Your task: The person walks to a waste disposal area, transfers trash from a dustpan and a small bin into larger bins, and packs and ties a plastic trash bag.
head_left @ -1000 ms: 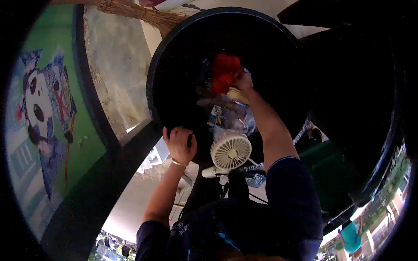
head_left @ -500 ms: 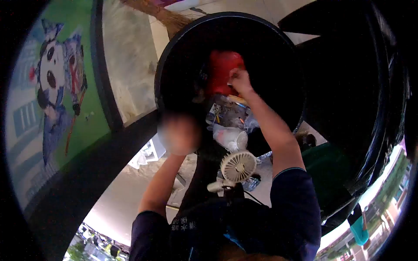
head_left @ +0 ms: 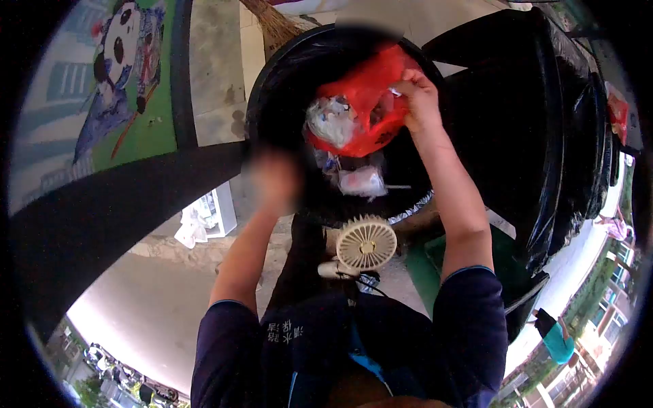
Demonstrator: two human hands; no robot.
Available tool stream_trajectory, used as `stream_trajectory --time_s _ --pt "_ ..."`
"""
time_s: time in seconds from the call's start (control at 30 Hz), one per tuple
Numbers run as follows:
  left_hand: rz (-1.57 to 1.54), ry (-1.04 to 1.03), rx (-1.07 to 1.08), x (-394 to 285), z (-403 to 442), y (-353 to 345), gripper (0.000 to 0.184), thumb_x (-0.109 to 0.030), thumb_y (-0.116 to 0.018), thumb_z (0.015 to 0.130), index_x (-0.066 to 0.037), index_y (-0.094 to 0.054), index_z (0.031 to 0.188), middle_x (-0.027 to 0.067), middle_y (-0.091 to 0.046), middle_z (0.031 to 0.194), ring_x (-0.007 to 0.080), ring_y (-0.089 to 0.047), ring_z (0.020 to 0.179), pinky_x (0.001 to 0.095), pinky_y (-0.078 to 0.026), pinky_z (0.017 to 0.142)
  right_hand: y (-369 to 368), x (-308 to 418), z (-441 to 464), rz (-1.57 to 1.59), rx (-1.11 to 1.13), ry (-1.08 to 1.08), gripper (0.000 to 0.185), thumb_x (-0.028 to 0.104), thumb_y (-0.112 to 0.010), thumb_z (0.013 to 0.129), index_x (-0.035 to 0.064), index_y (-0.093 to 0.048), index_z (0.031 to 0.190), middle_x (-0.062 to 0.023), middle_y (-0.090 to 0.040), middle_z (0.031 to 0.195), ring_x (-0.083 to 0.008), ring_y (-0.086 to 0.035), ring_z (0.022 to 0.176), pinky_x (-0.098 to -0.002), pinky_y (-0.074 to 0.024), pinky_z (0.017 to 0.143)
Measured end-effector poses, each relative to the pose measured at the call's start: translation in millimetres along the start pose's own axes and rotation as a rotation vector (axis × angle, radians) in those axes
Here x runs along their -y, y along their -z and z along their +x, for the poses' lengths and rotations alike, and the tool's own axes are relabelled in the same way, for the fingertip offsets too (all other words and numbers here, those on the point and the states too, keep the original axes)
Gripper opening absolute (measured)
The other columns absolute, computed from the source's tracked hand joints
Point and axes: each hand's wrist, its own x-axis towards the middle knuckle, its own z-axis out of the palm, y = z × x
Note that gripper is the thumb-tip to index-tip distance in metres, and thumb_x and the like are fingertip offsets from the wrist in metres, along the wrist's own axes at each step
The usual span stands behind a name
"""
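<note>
A red plastic bag (head_left: 381, 78) hangs over the round black bin (head_left: 255, 88), pinched at its right side by the fingers of my right hand (head_left: 420, 102). Pale, crumpled rubbish (head_left: 332, 122) shows at the bag's left side. Lower in the bin lies a white plastic packet (head_left: 362, 181) among other litter. My left hand (head_left: 274, 180) is at the bin's left rim; it is blurred, so its fingers and anything in them cannot be made out.
A small fan (head_left: 367, 245) hangs at my chest. Black bag-lined bins (head_left: 503, 129) stand to the right, and a broom (head_left: 272, 24) leans beyond the rim. At left are a panda-painted panel (head_left: 129, 75) and a white box (head_left: 221, 211). A person in teal (head_left: 558, 340) is far right.
The red bag has come up and spread toward the upper right with my right hand, showing pale rubbish beside it. My left hand stays near the left rim.
</note>
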Motion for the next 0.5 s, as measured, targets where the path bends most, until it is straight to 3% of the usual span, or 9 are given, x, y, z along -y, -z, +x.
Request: stream_trajectory --time_s 0.2,0.3,0.37,0.43,0.5 --pt "-0.035 0.0 -0.068 -1.6 13.4 24.9 0.034 -0.019 -0.058 0.077 -0.004 -0.055 0.107 0.0164 -0.053 0.104 0.035 -0.049 0.1 0.0508 -0.035 0.093 -2.1 43.6 -59.7 0.109 -0.02 -0.048 0.022 -0.012 -0.052 0.07 0.0092 -0.047 0.072 -0.0004 -0.05 0.07 -0.0127 -0.051 0.065 -0.0237 -0.0435 0.061" --pt "-0.038 0.053 0.001 -19.5 38.5 64.5 0.033 -0.018 -0.056 0.078 -0.004 -0.055 0.108 0.0154 -0.053 0.102 0.0332 -0.049 0.1 0.048 -0.038 0.091 -6.1 71.5 -96.0 0.152 -0.035 -0.032 0.022 -0.012 -0.052 0.07 0.009 -0.046 0.072 -0.0003 -0.05 0.07 -0.0121 -0.05 0.065 -0.0233 -0.0429 0.061" --pt "-0.012 -0.198 -0.153 -27.0 51.6 88.8 0.032 -0.022 -0.054 0.082 -0.005 -0.054 0.11 0.0146 -0.053 0.105 0.0294 -0.05 0.1 0.0431 -0.041 0.087 -10.7 89.0 -118.8 0.209 -0.029 -0.034 0.022 -0.012 -0.051 0.07 0.009 -0.045 0.071 -0.0001 -0.049 0.07 -0.0112 -0.05 0.064 -0.0228 -0.0424 0.062" --pt "-0.124 -0.311 -0.23 -40.1 70.1 113.7 0.033 -0.022 -0.055 0.083 -0.004 -0.053 0.112 0.0127 -0.054 0.106 0.0263 -0.051 0.1 0.0399 -0.041 0.087 -9.8 98.0 -137.8 0.244 0.026 0.022 0.022 -0.011 -0.051 0.07 0.0094 -0.044 0.07 -0.0004 -0.049 0.068 -0.0113 -0.05 0.062 -0.0231 -0.0436 0.06" --pt "-0.475 -0.233 -0.177 -58.1 85.0 138.4 0.035 -0.022 -0.056 0.084 -0.004 -0.053 0.114 0.0109 -0.054 0.108 0.0232 -0.051 0.101 0.0367 -0.042 0.086 -12.4 111.0 -174.6 0.249 0.039 0.02 0.022 -0.011 -0.051 0.07 0.0093 -0.043 0.071 -0.0009 -0.05 0.068 -0.0121 -0.052 0.061 -0.0234 -0.0446 0.058"
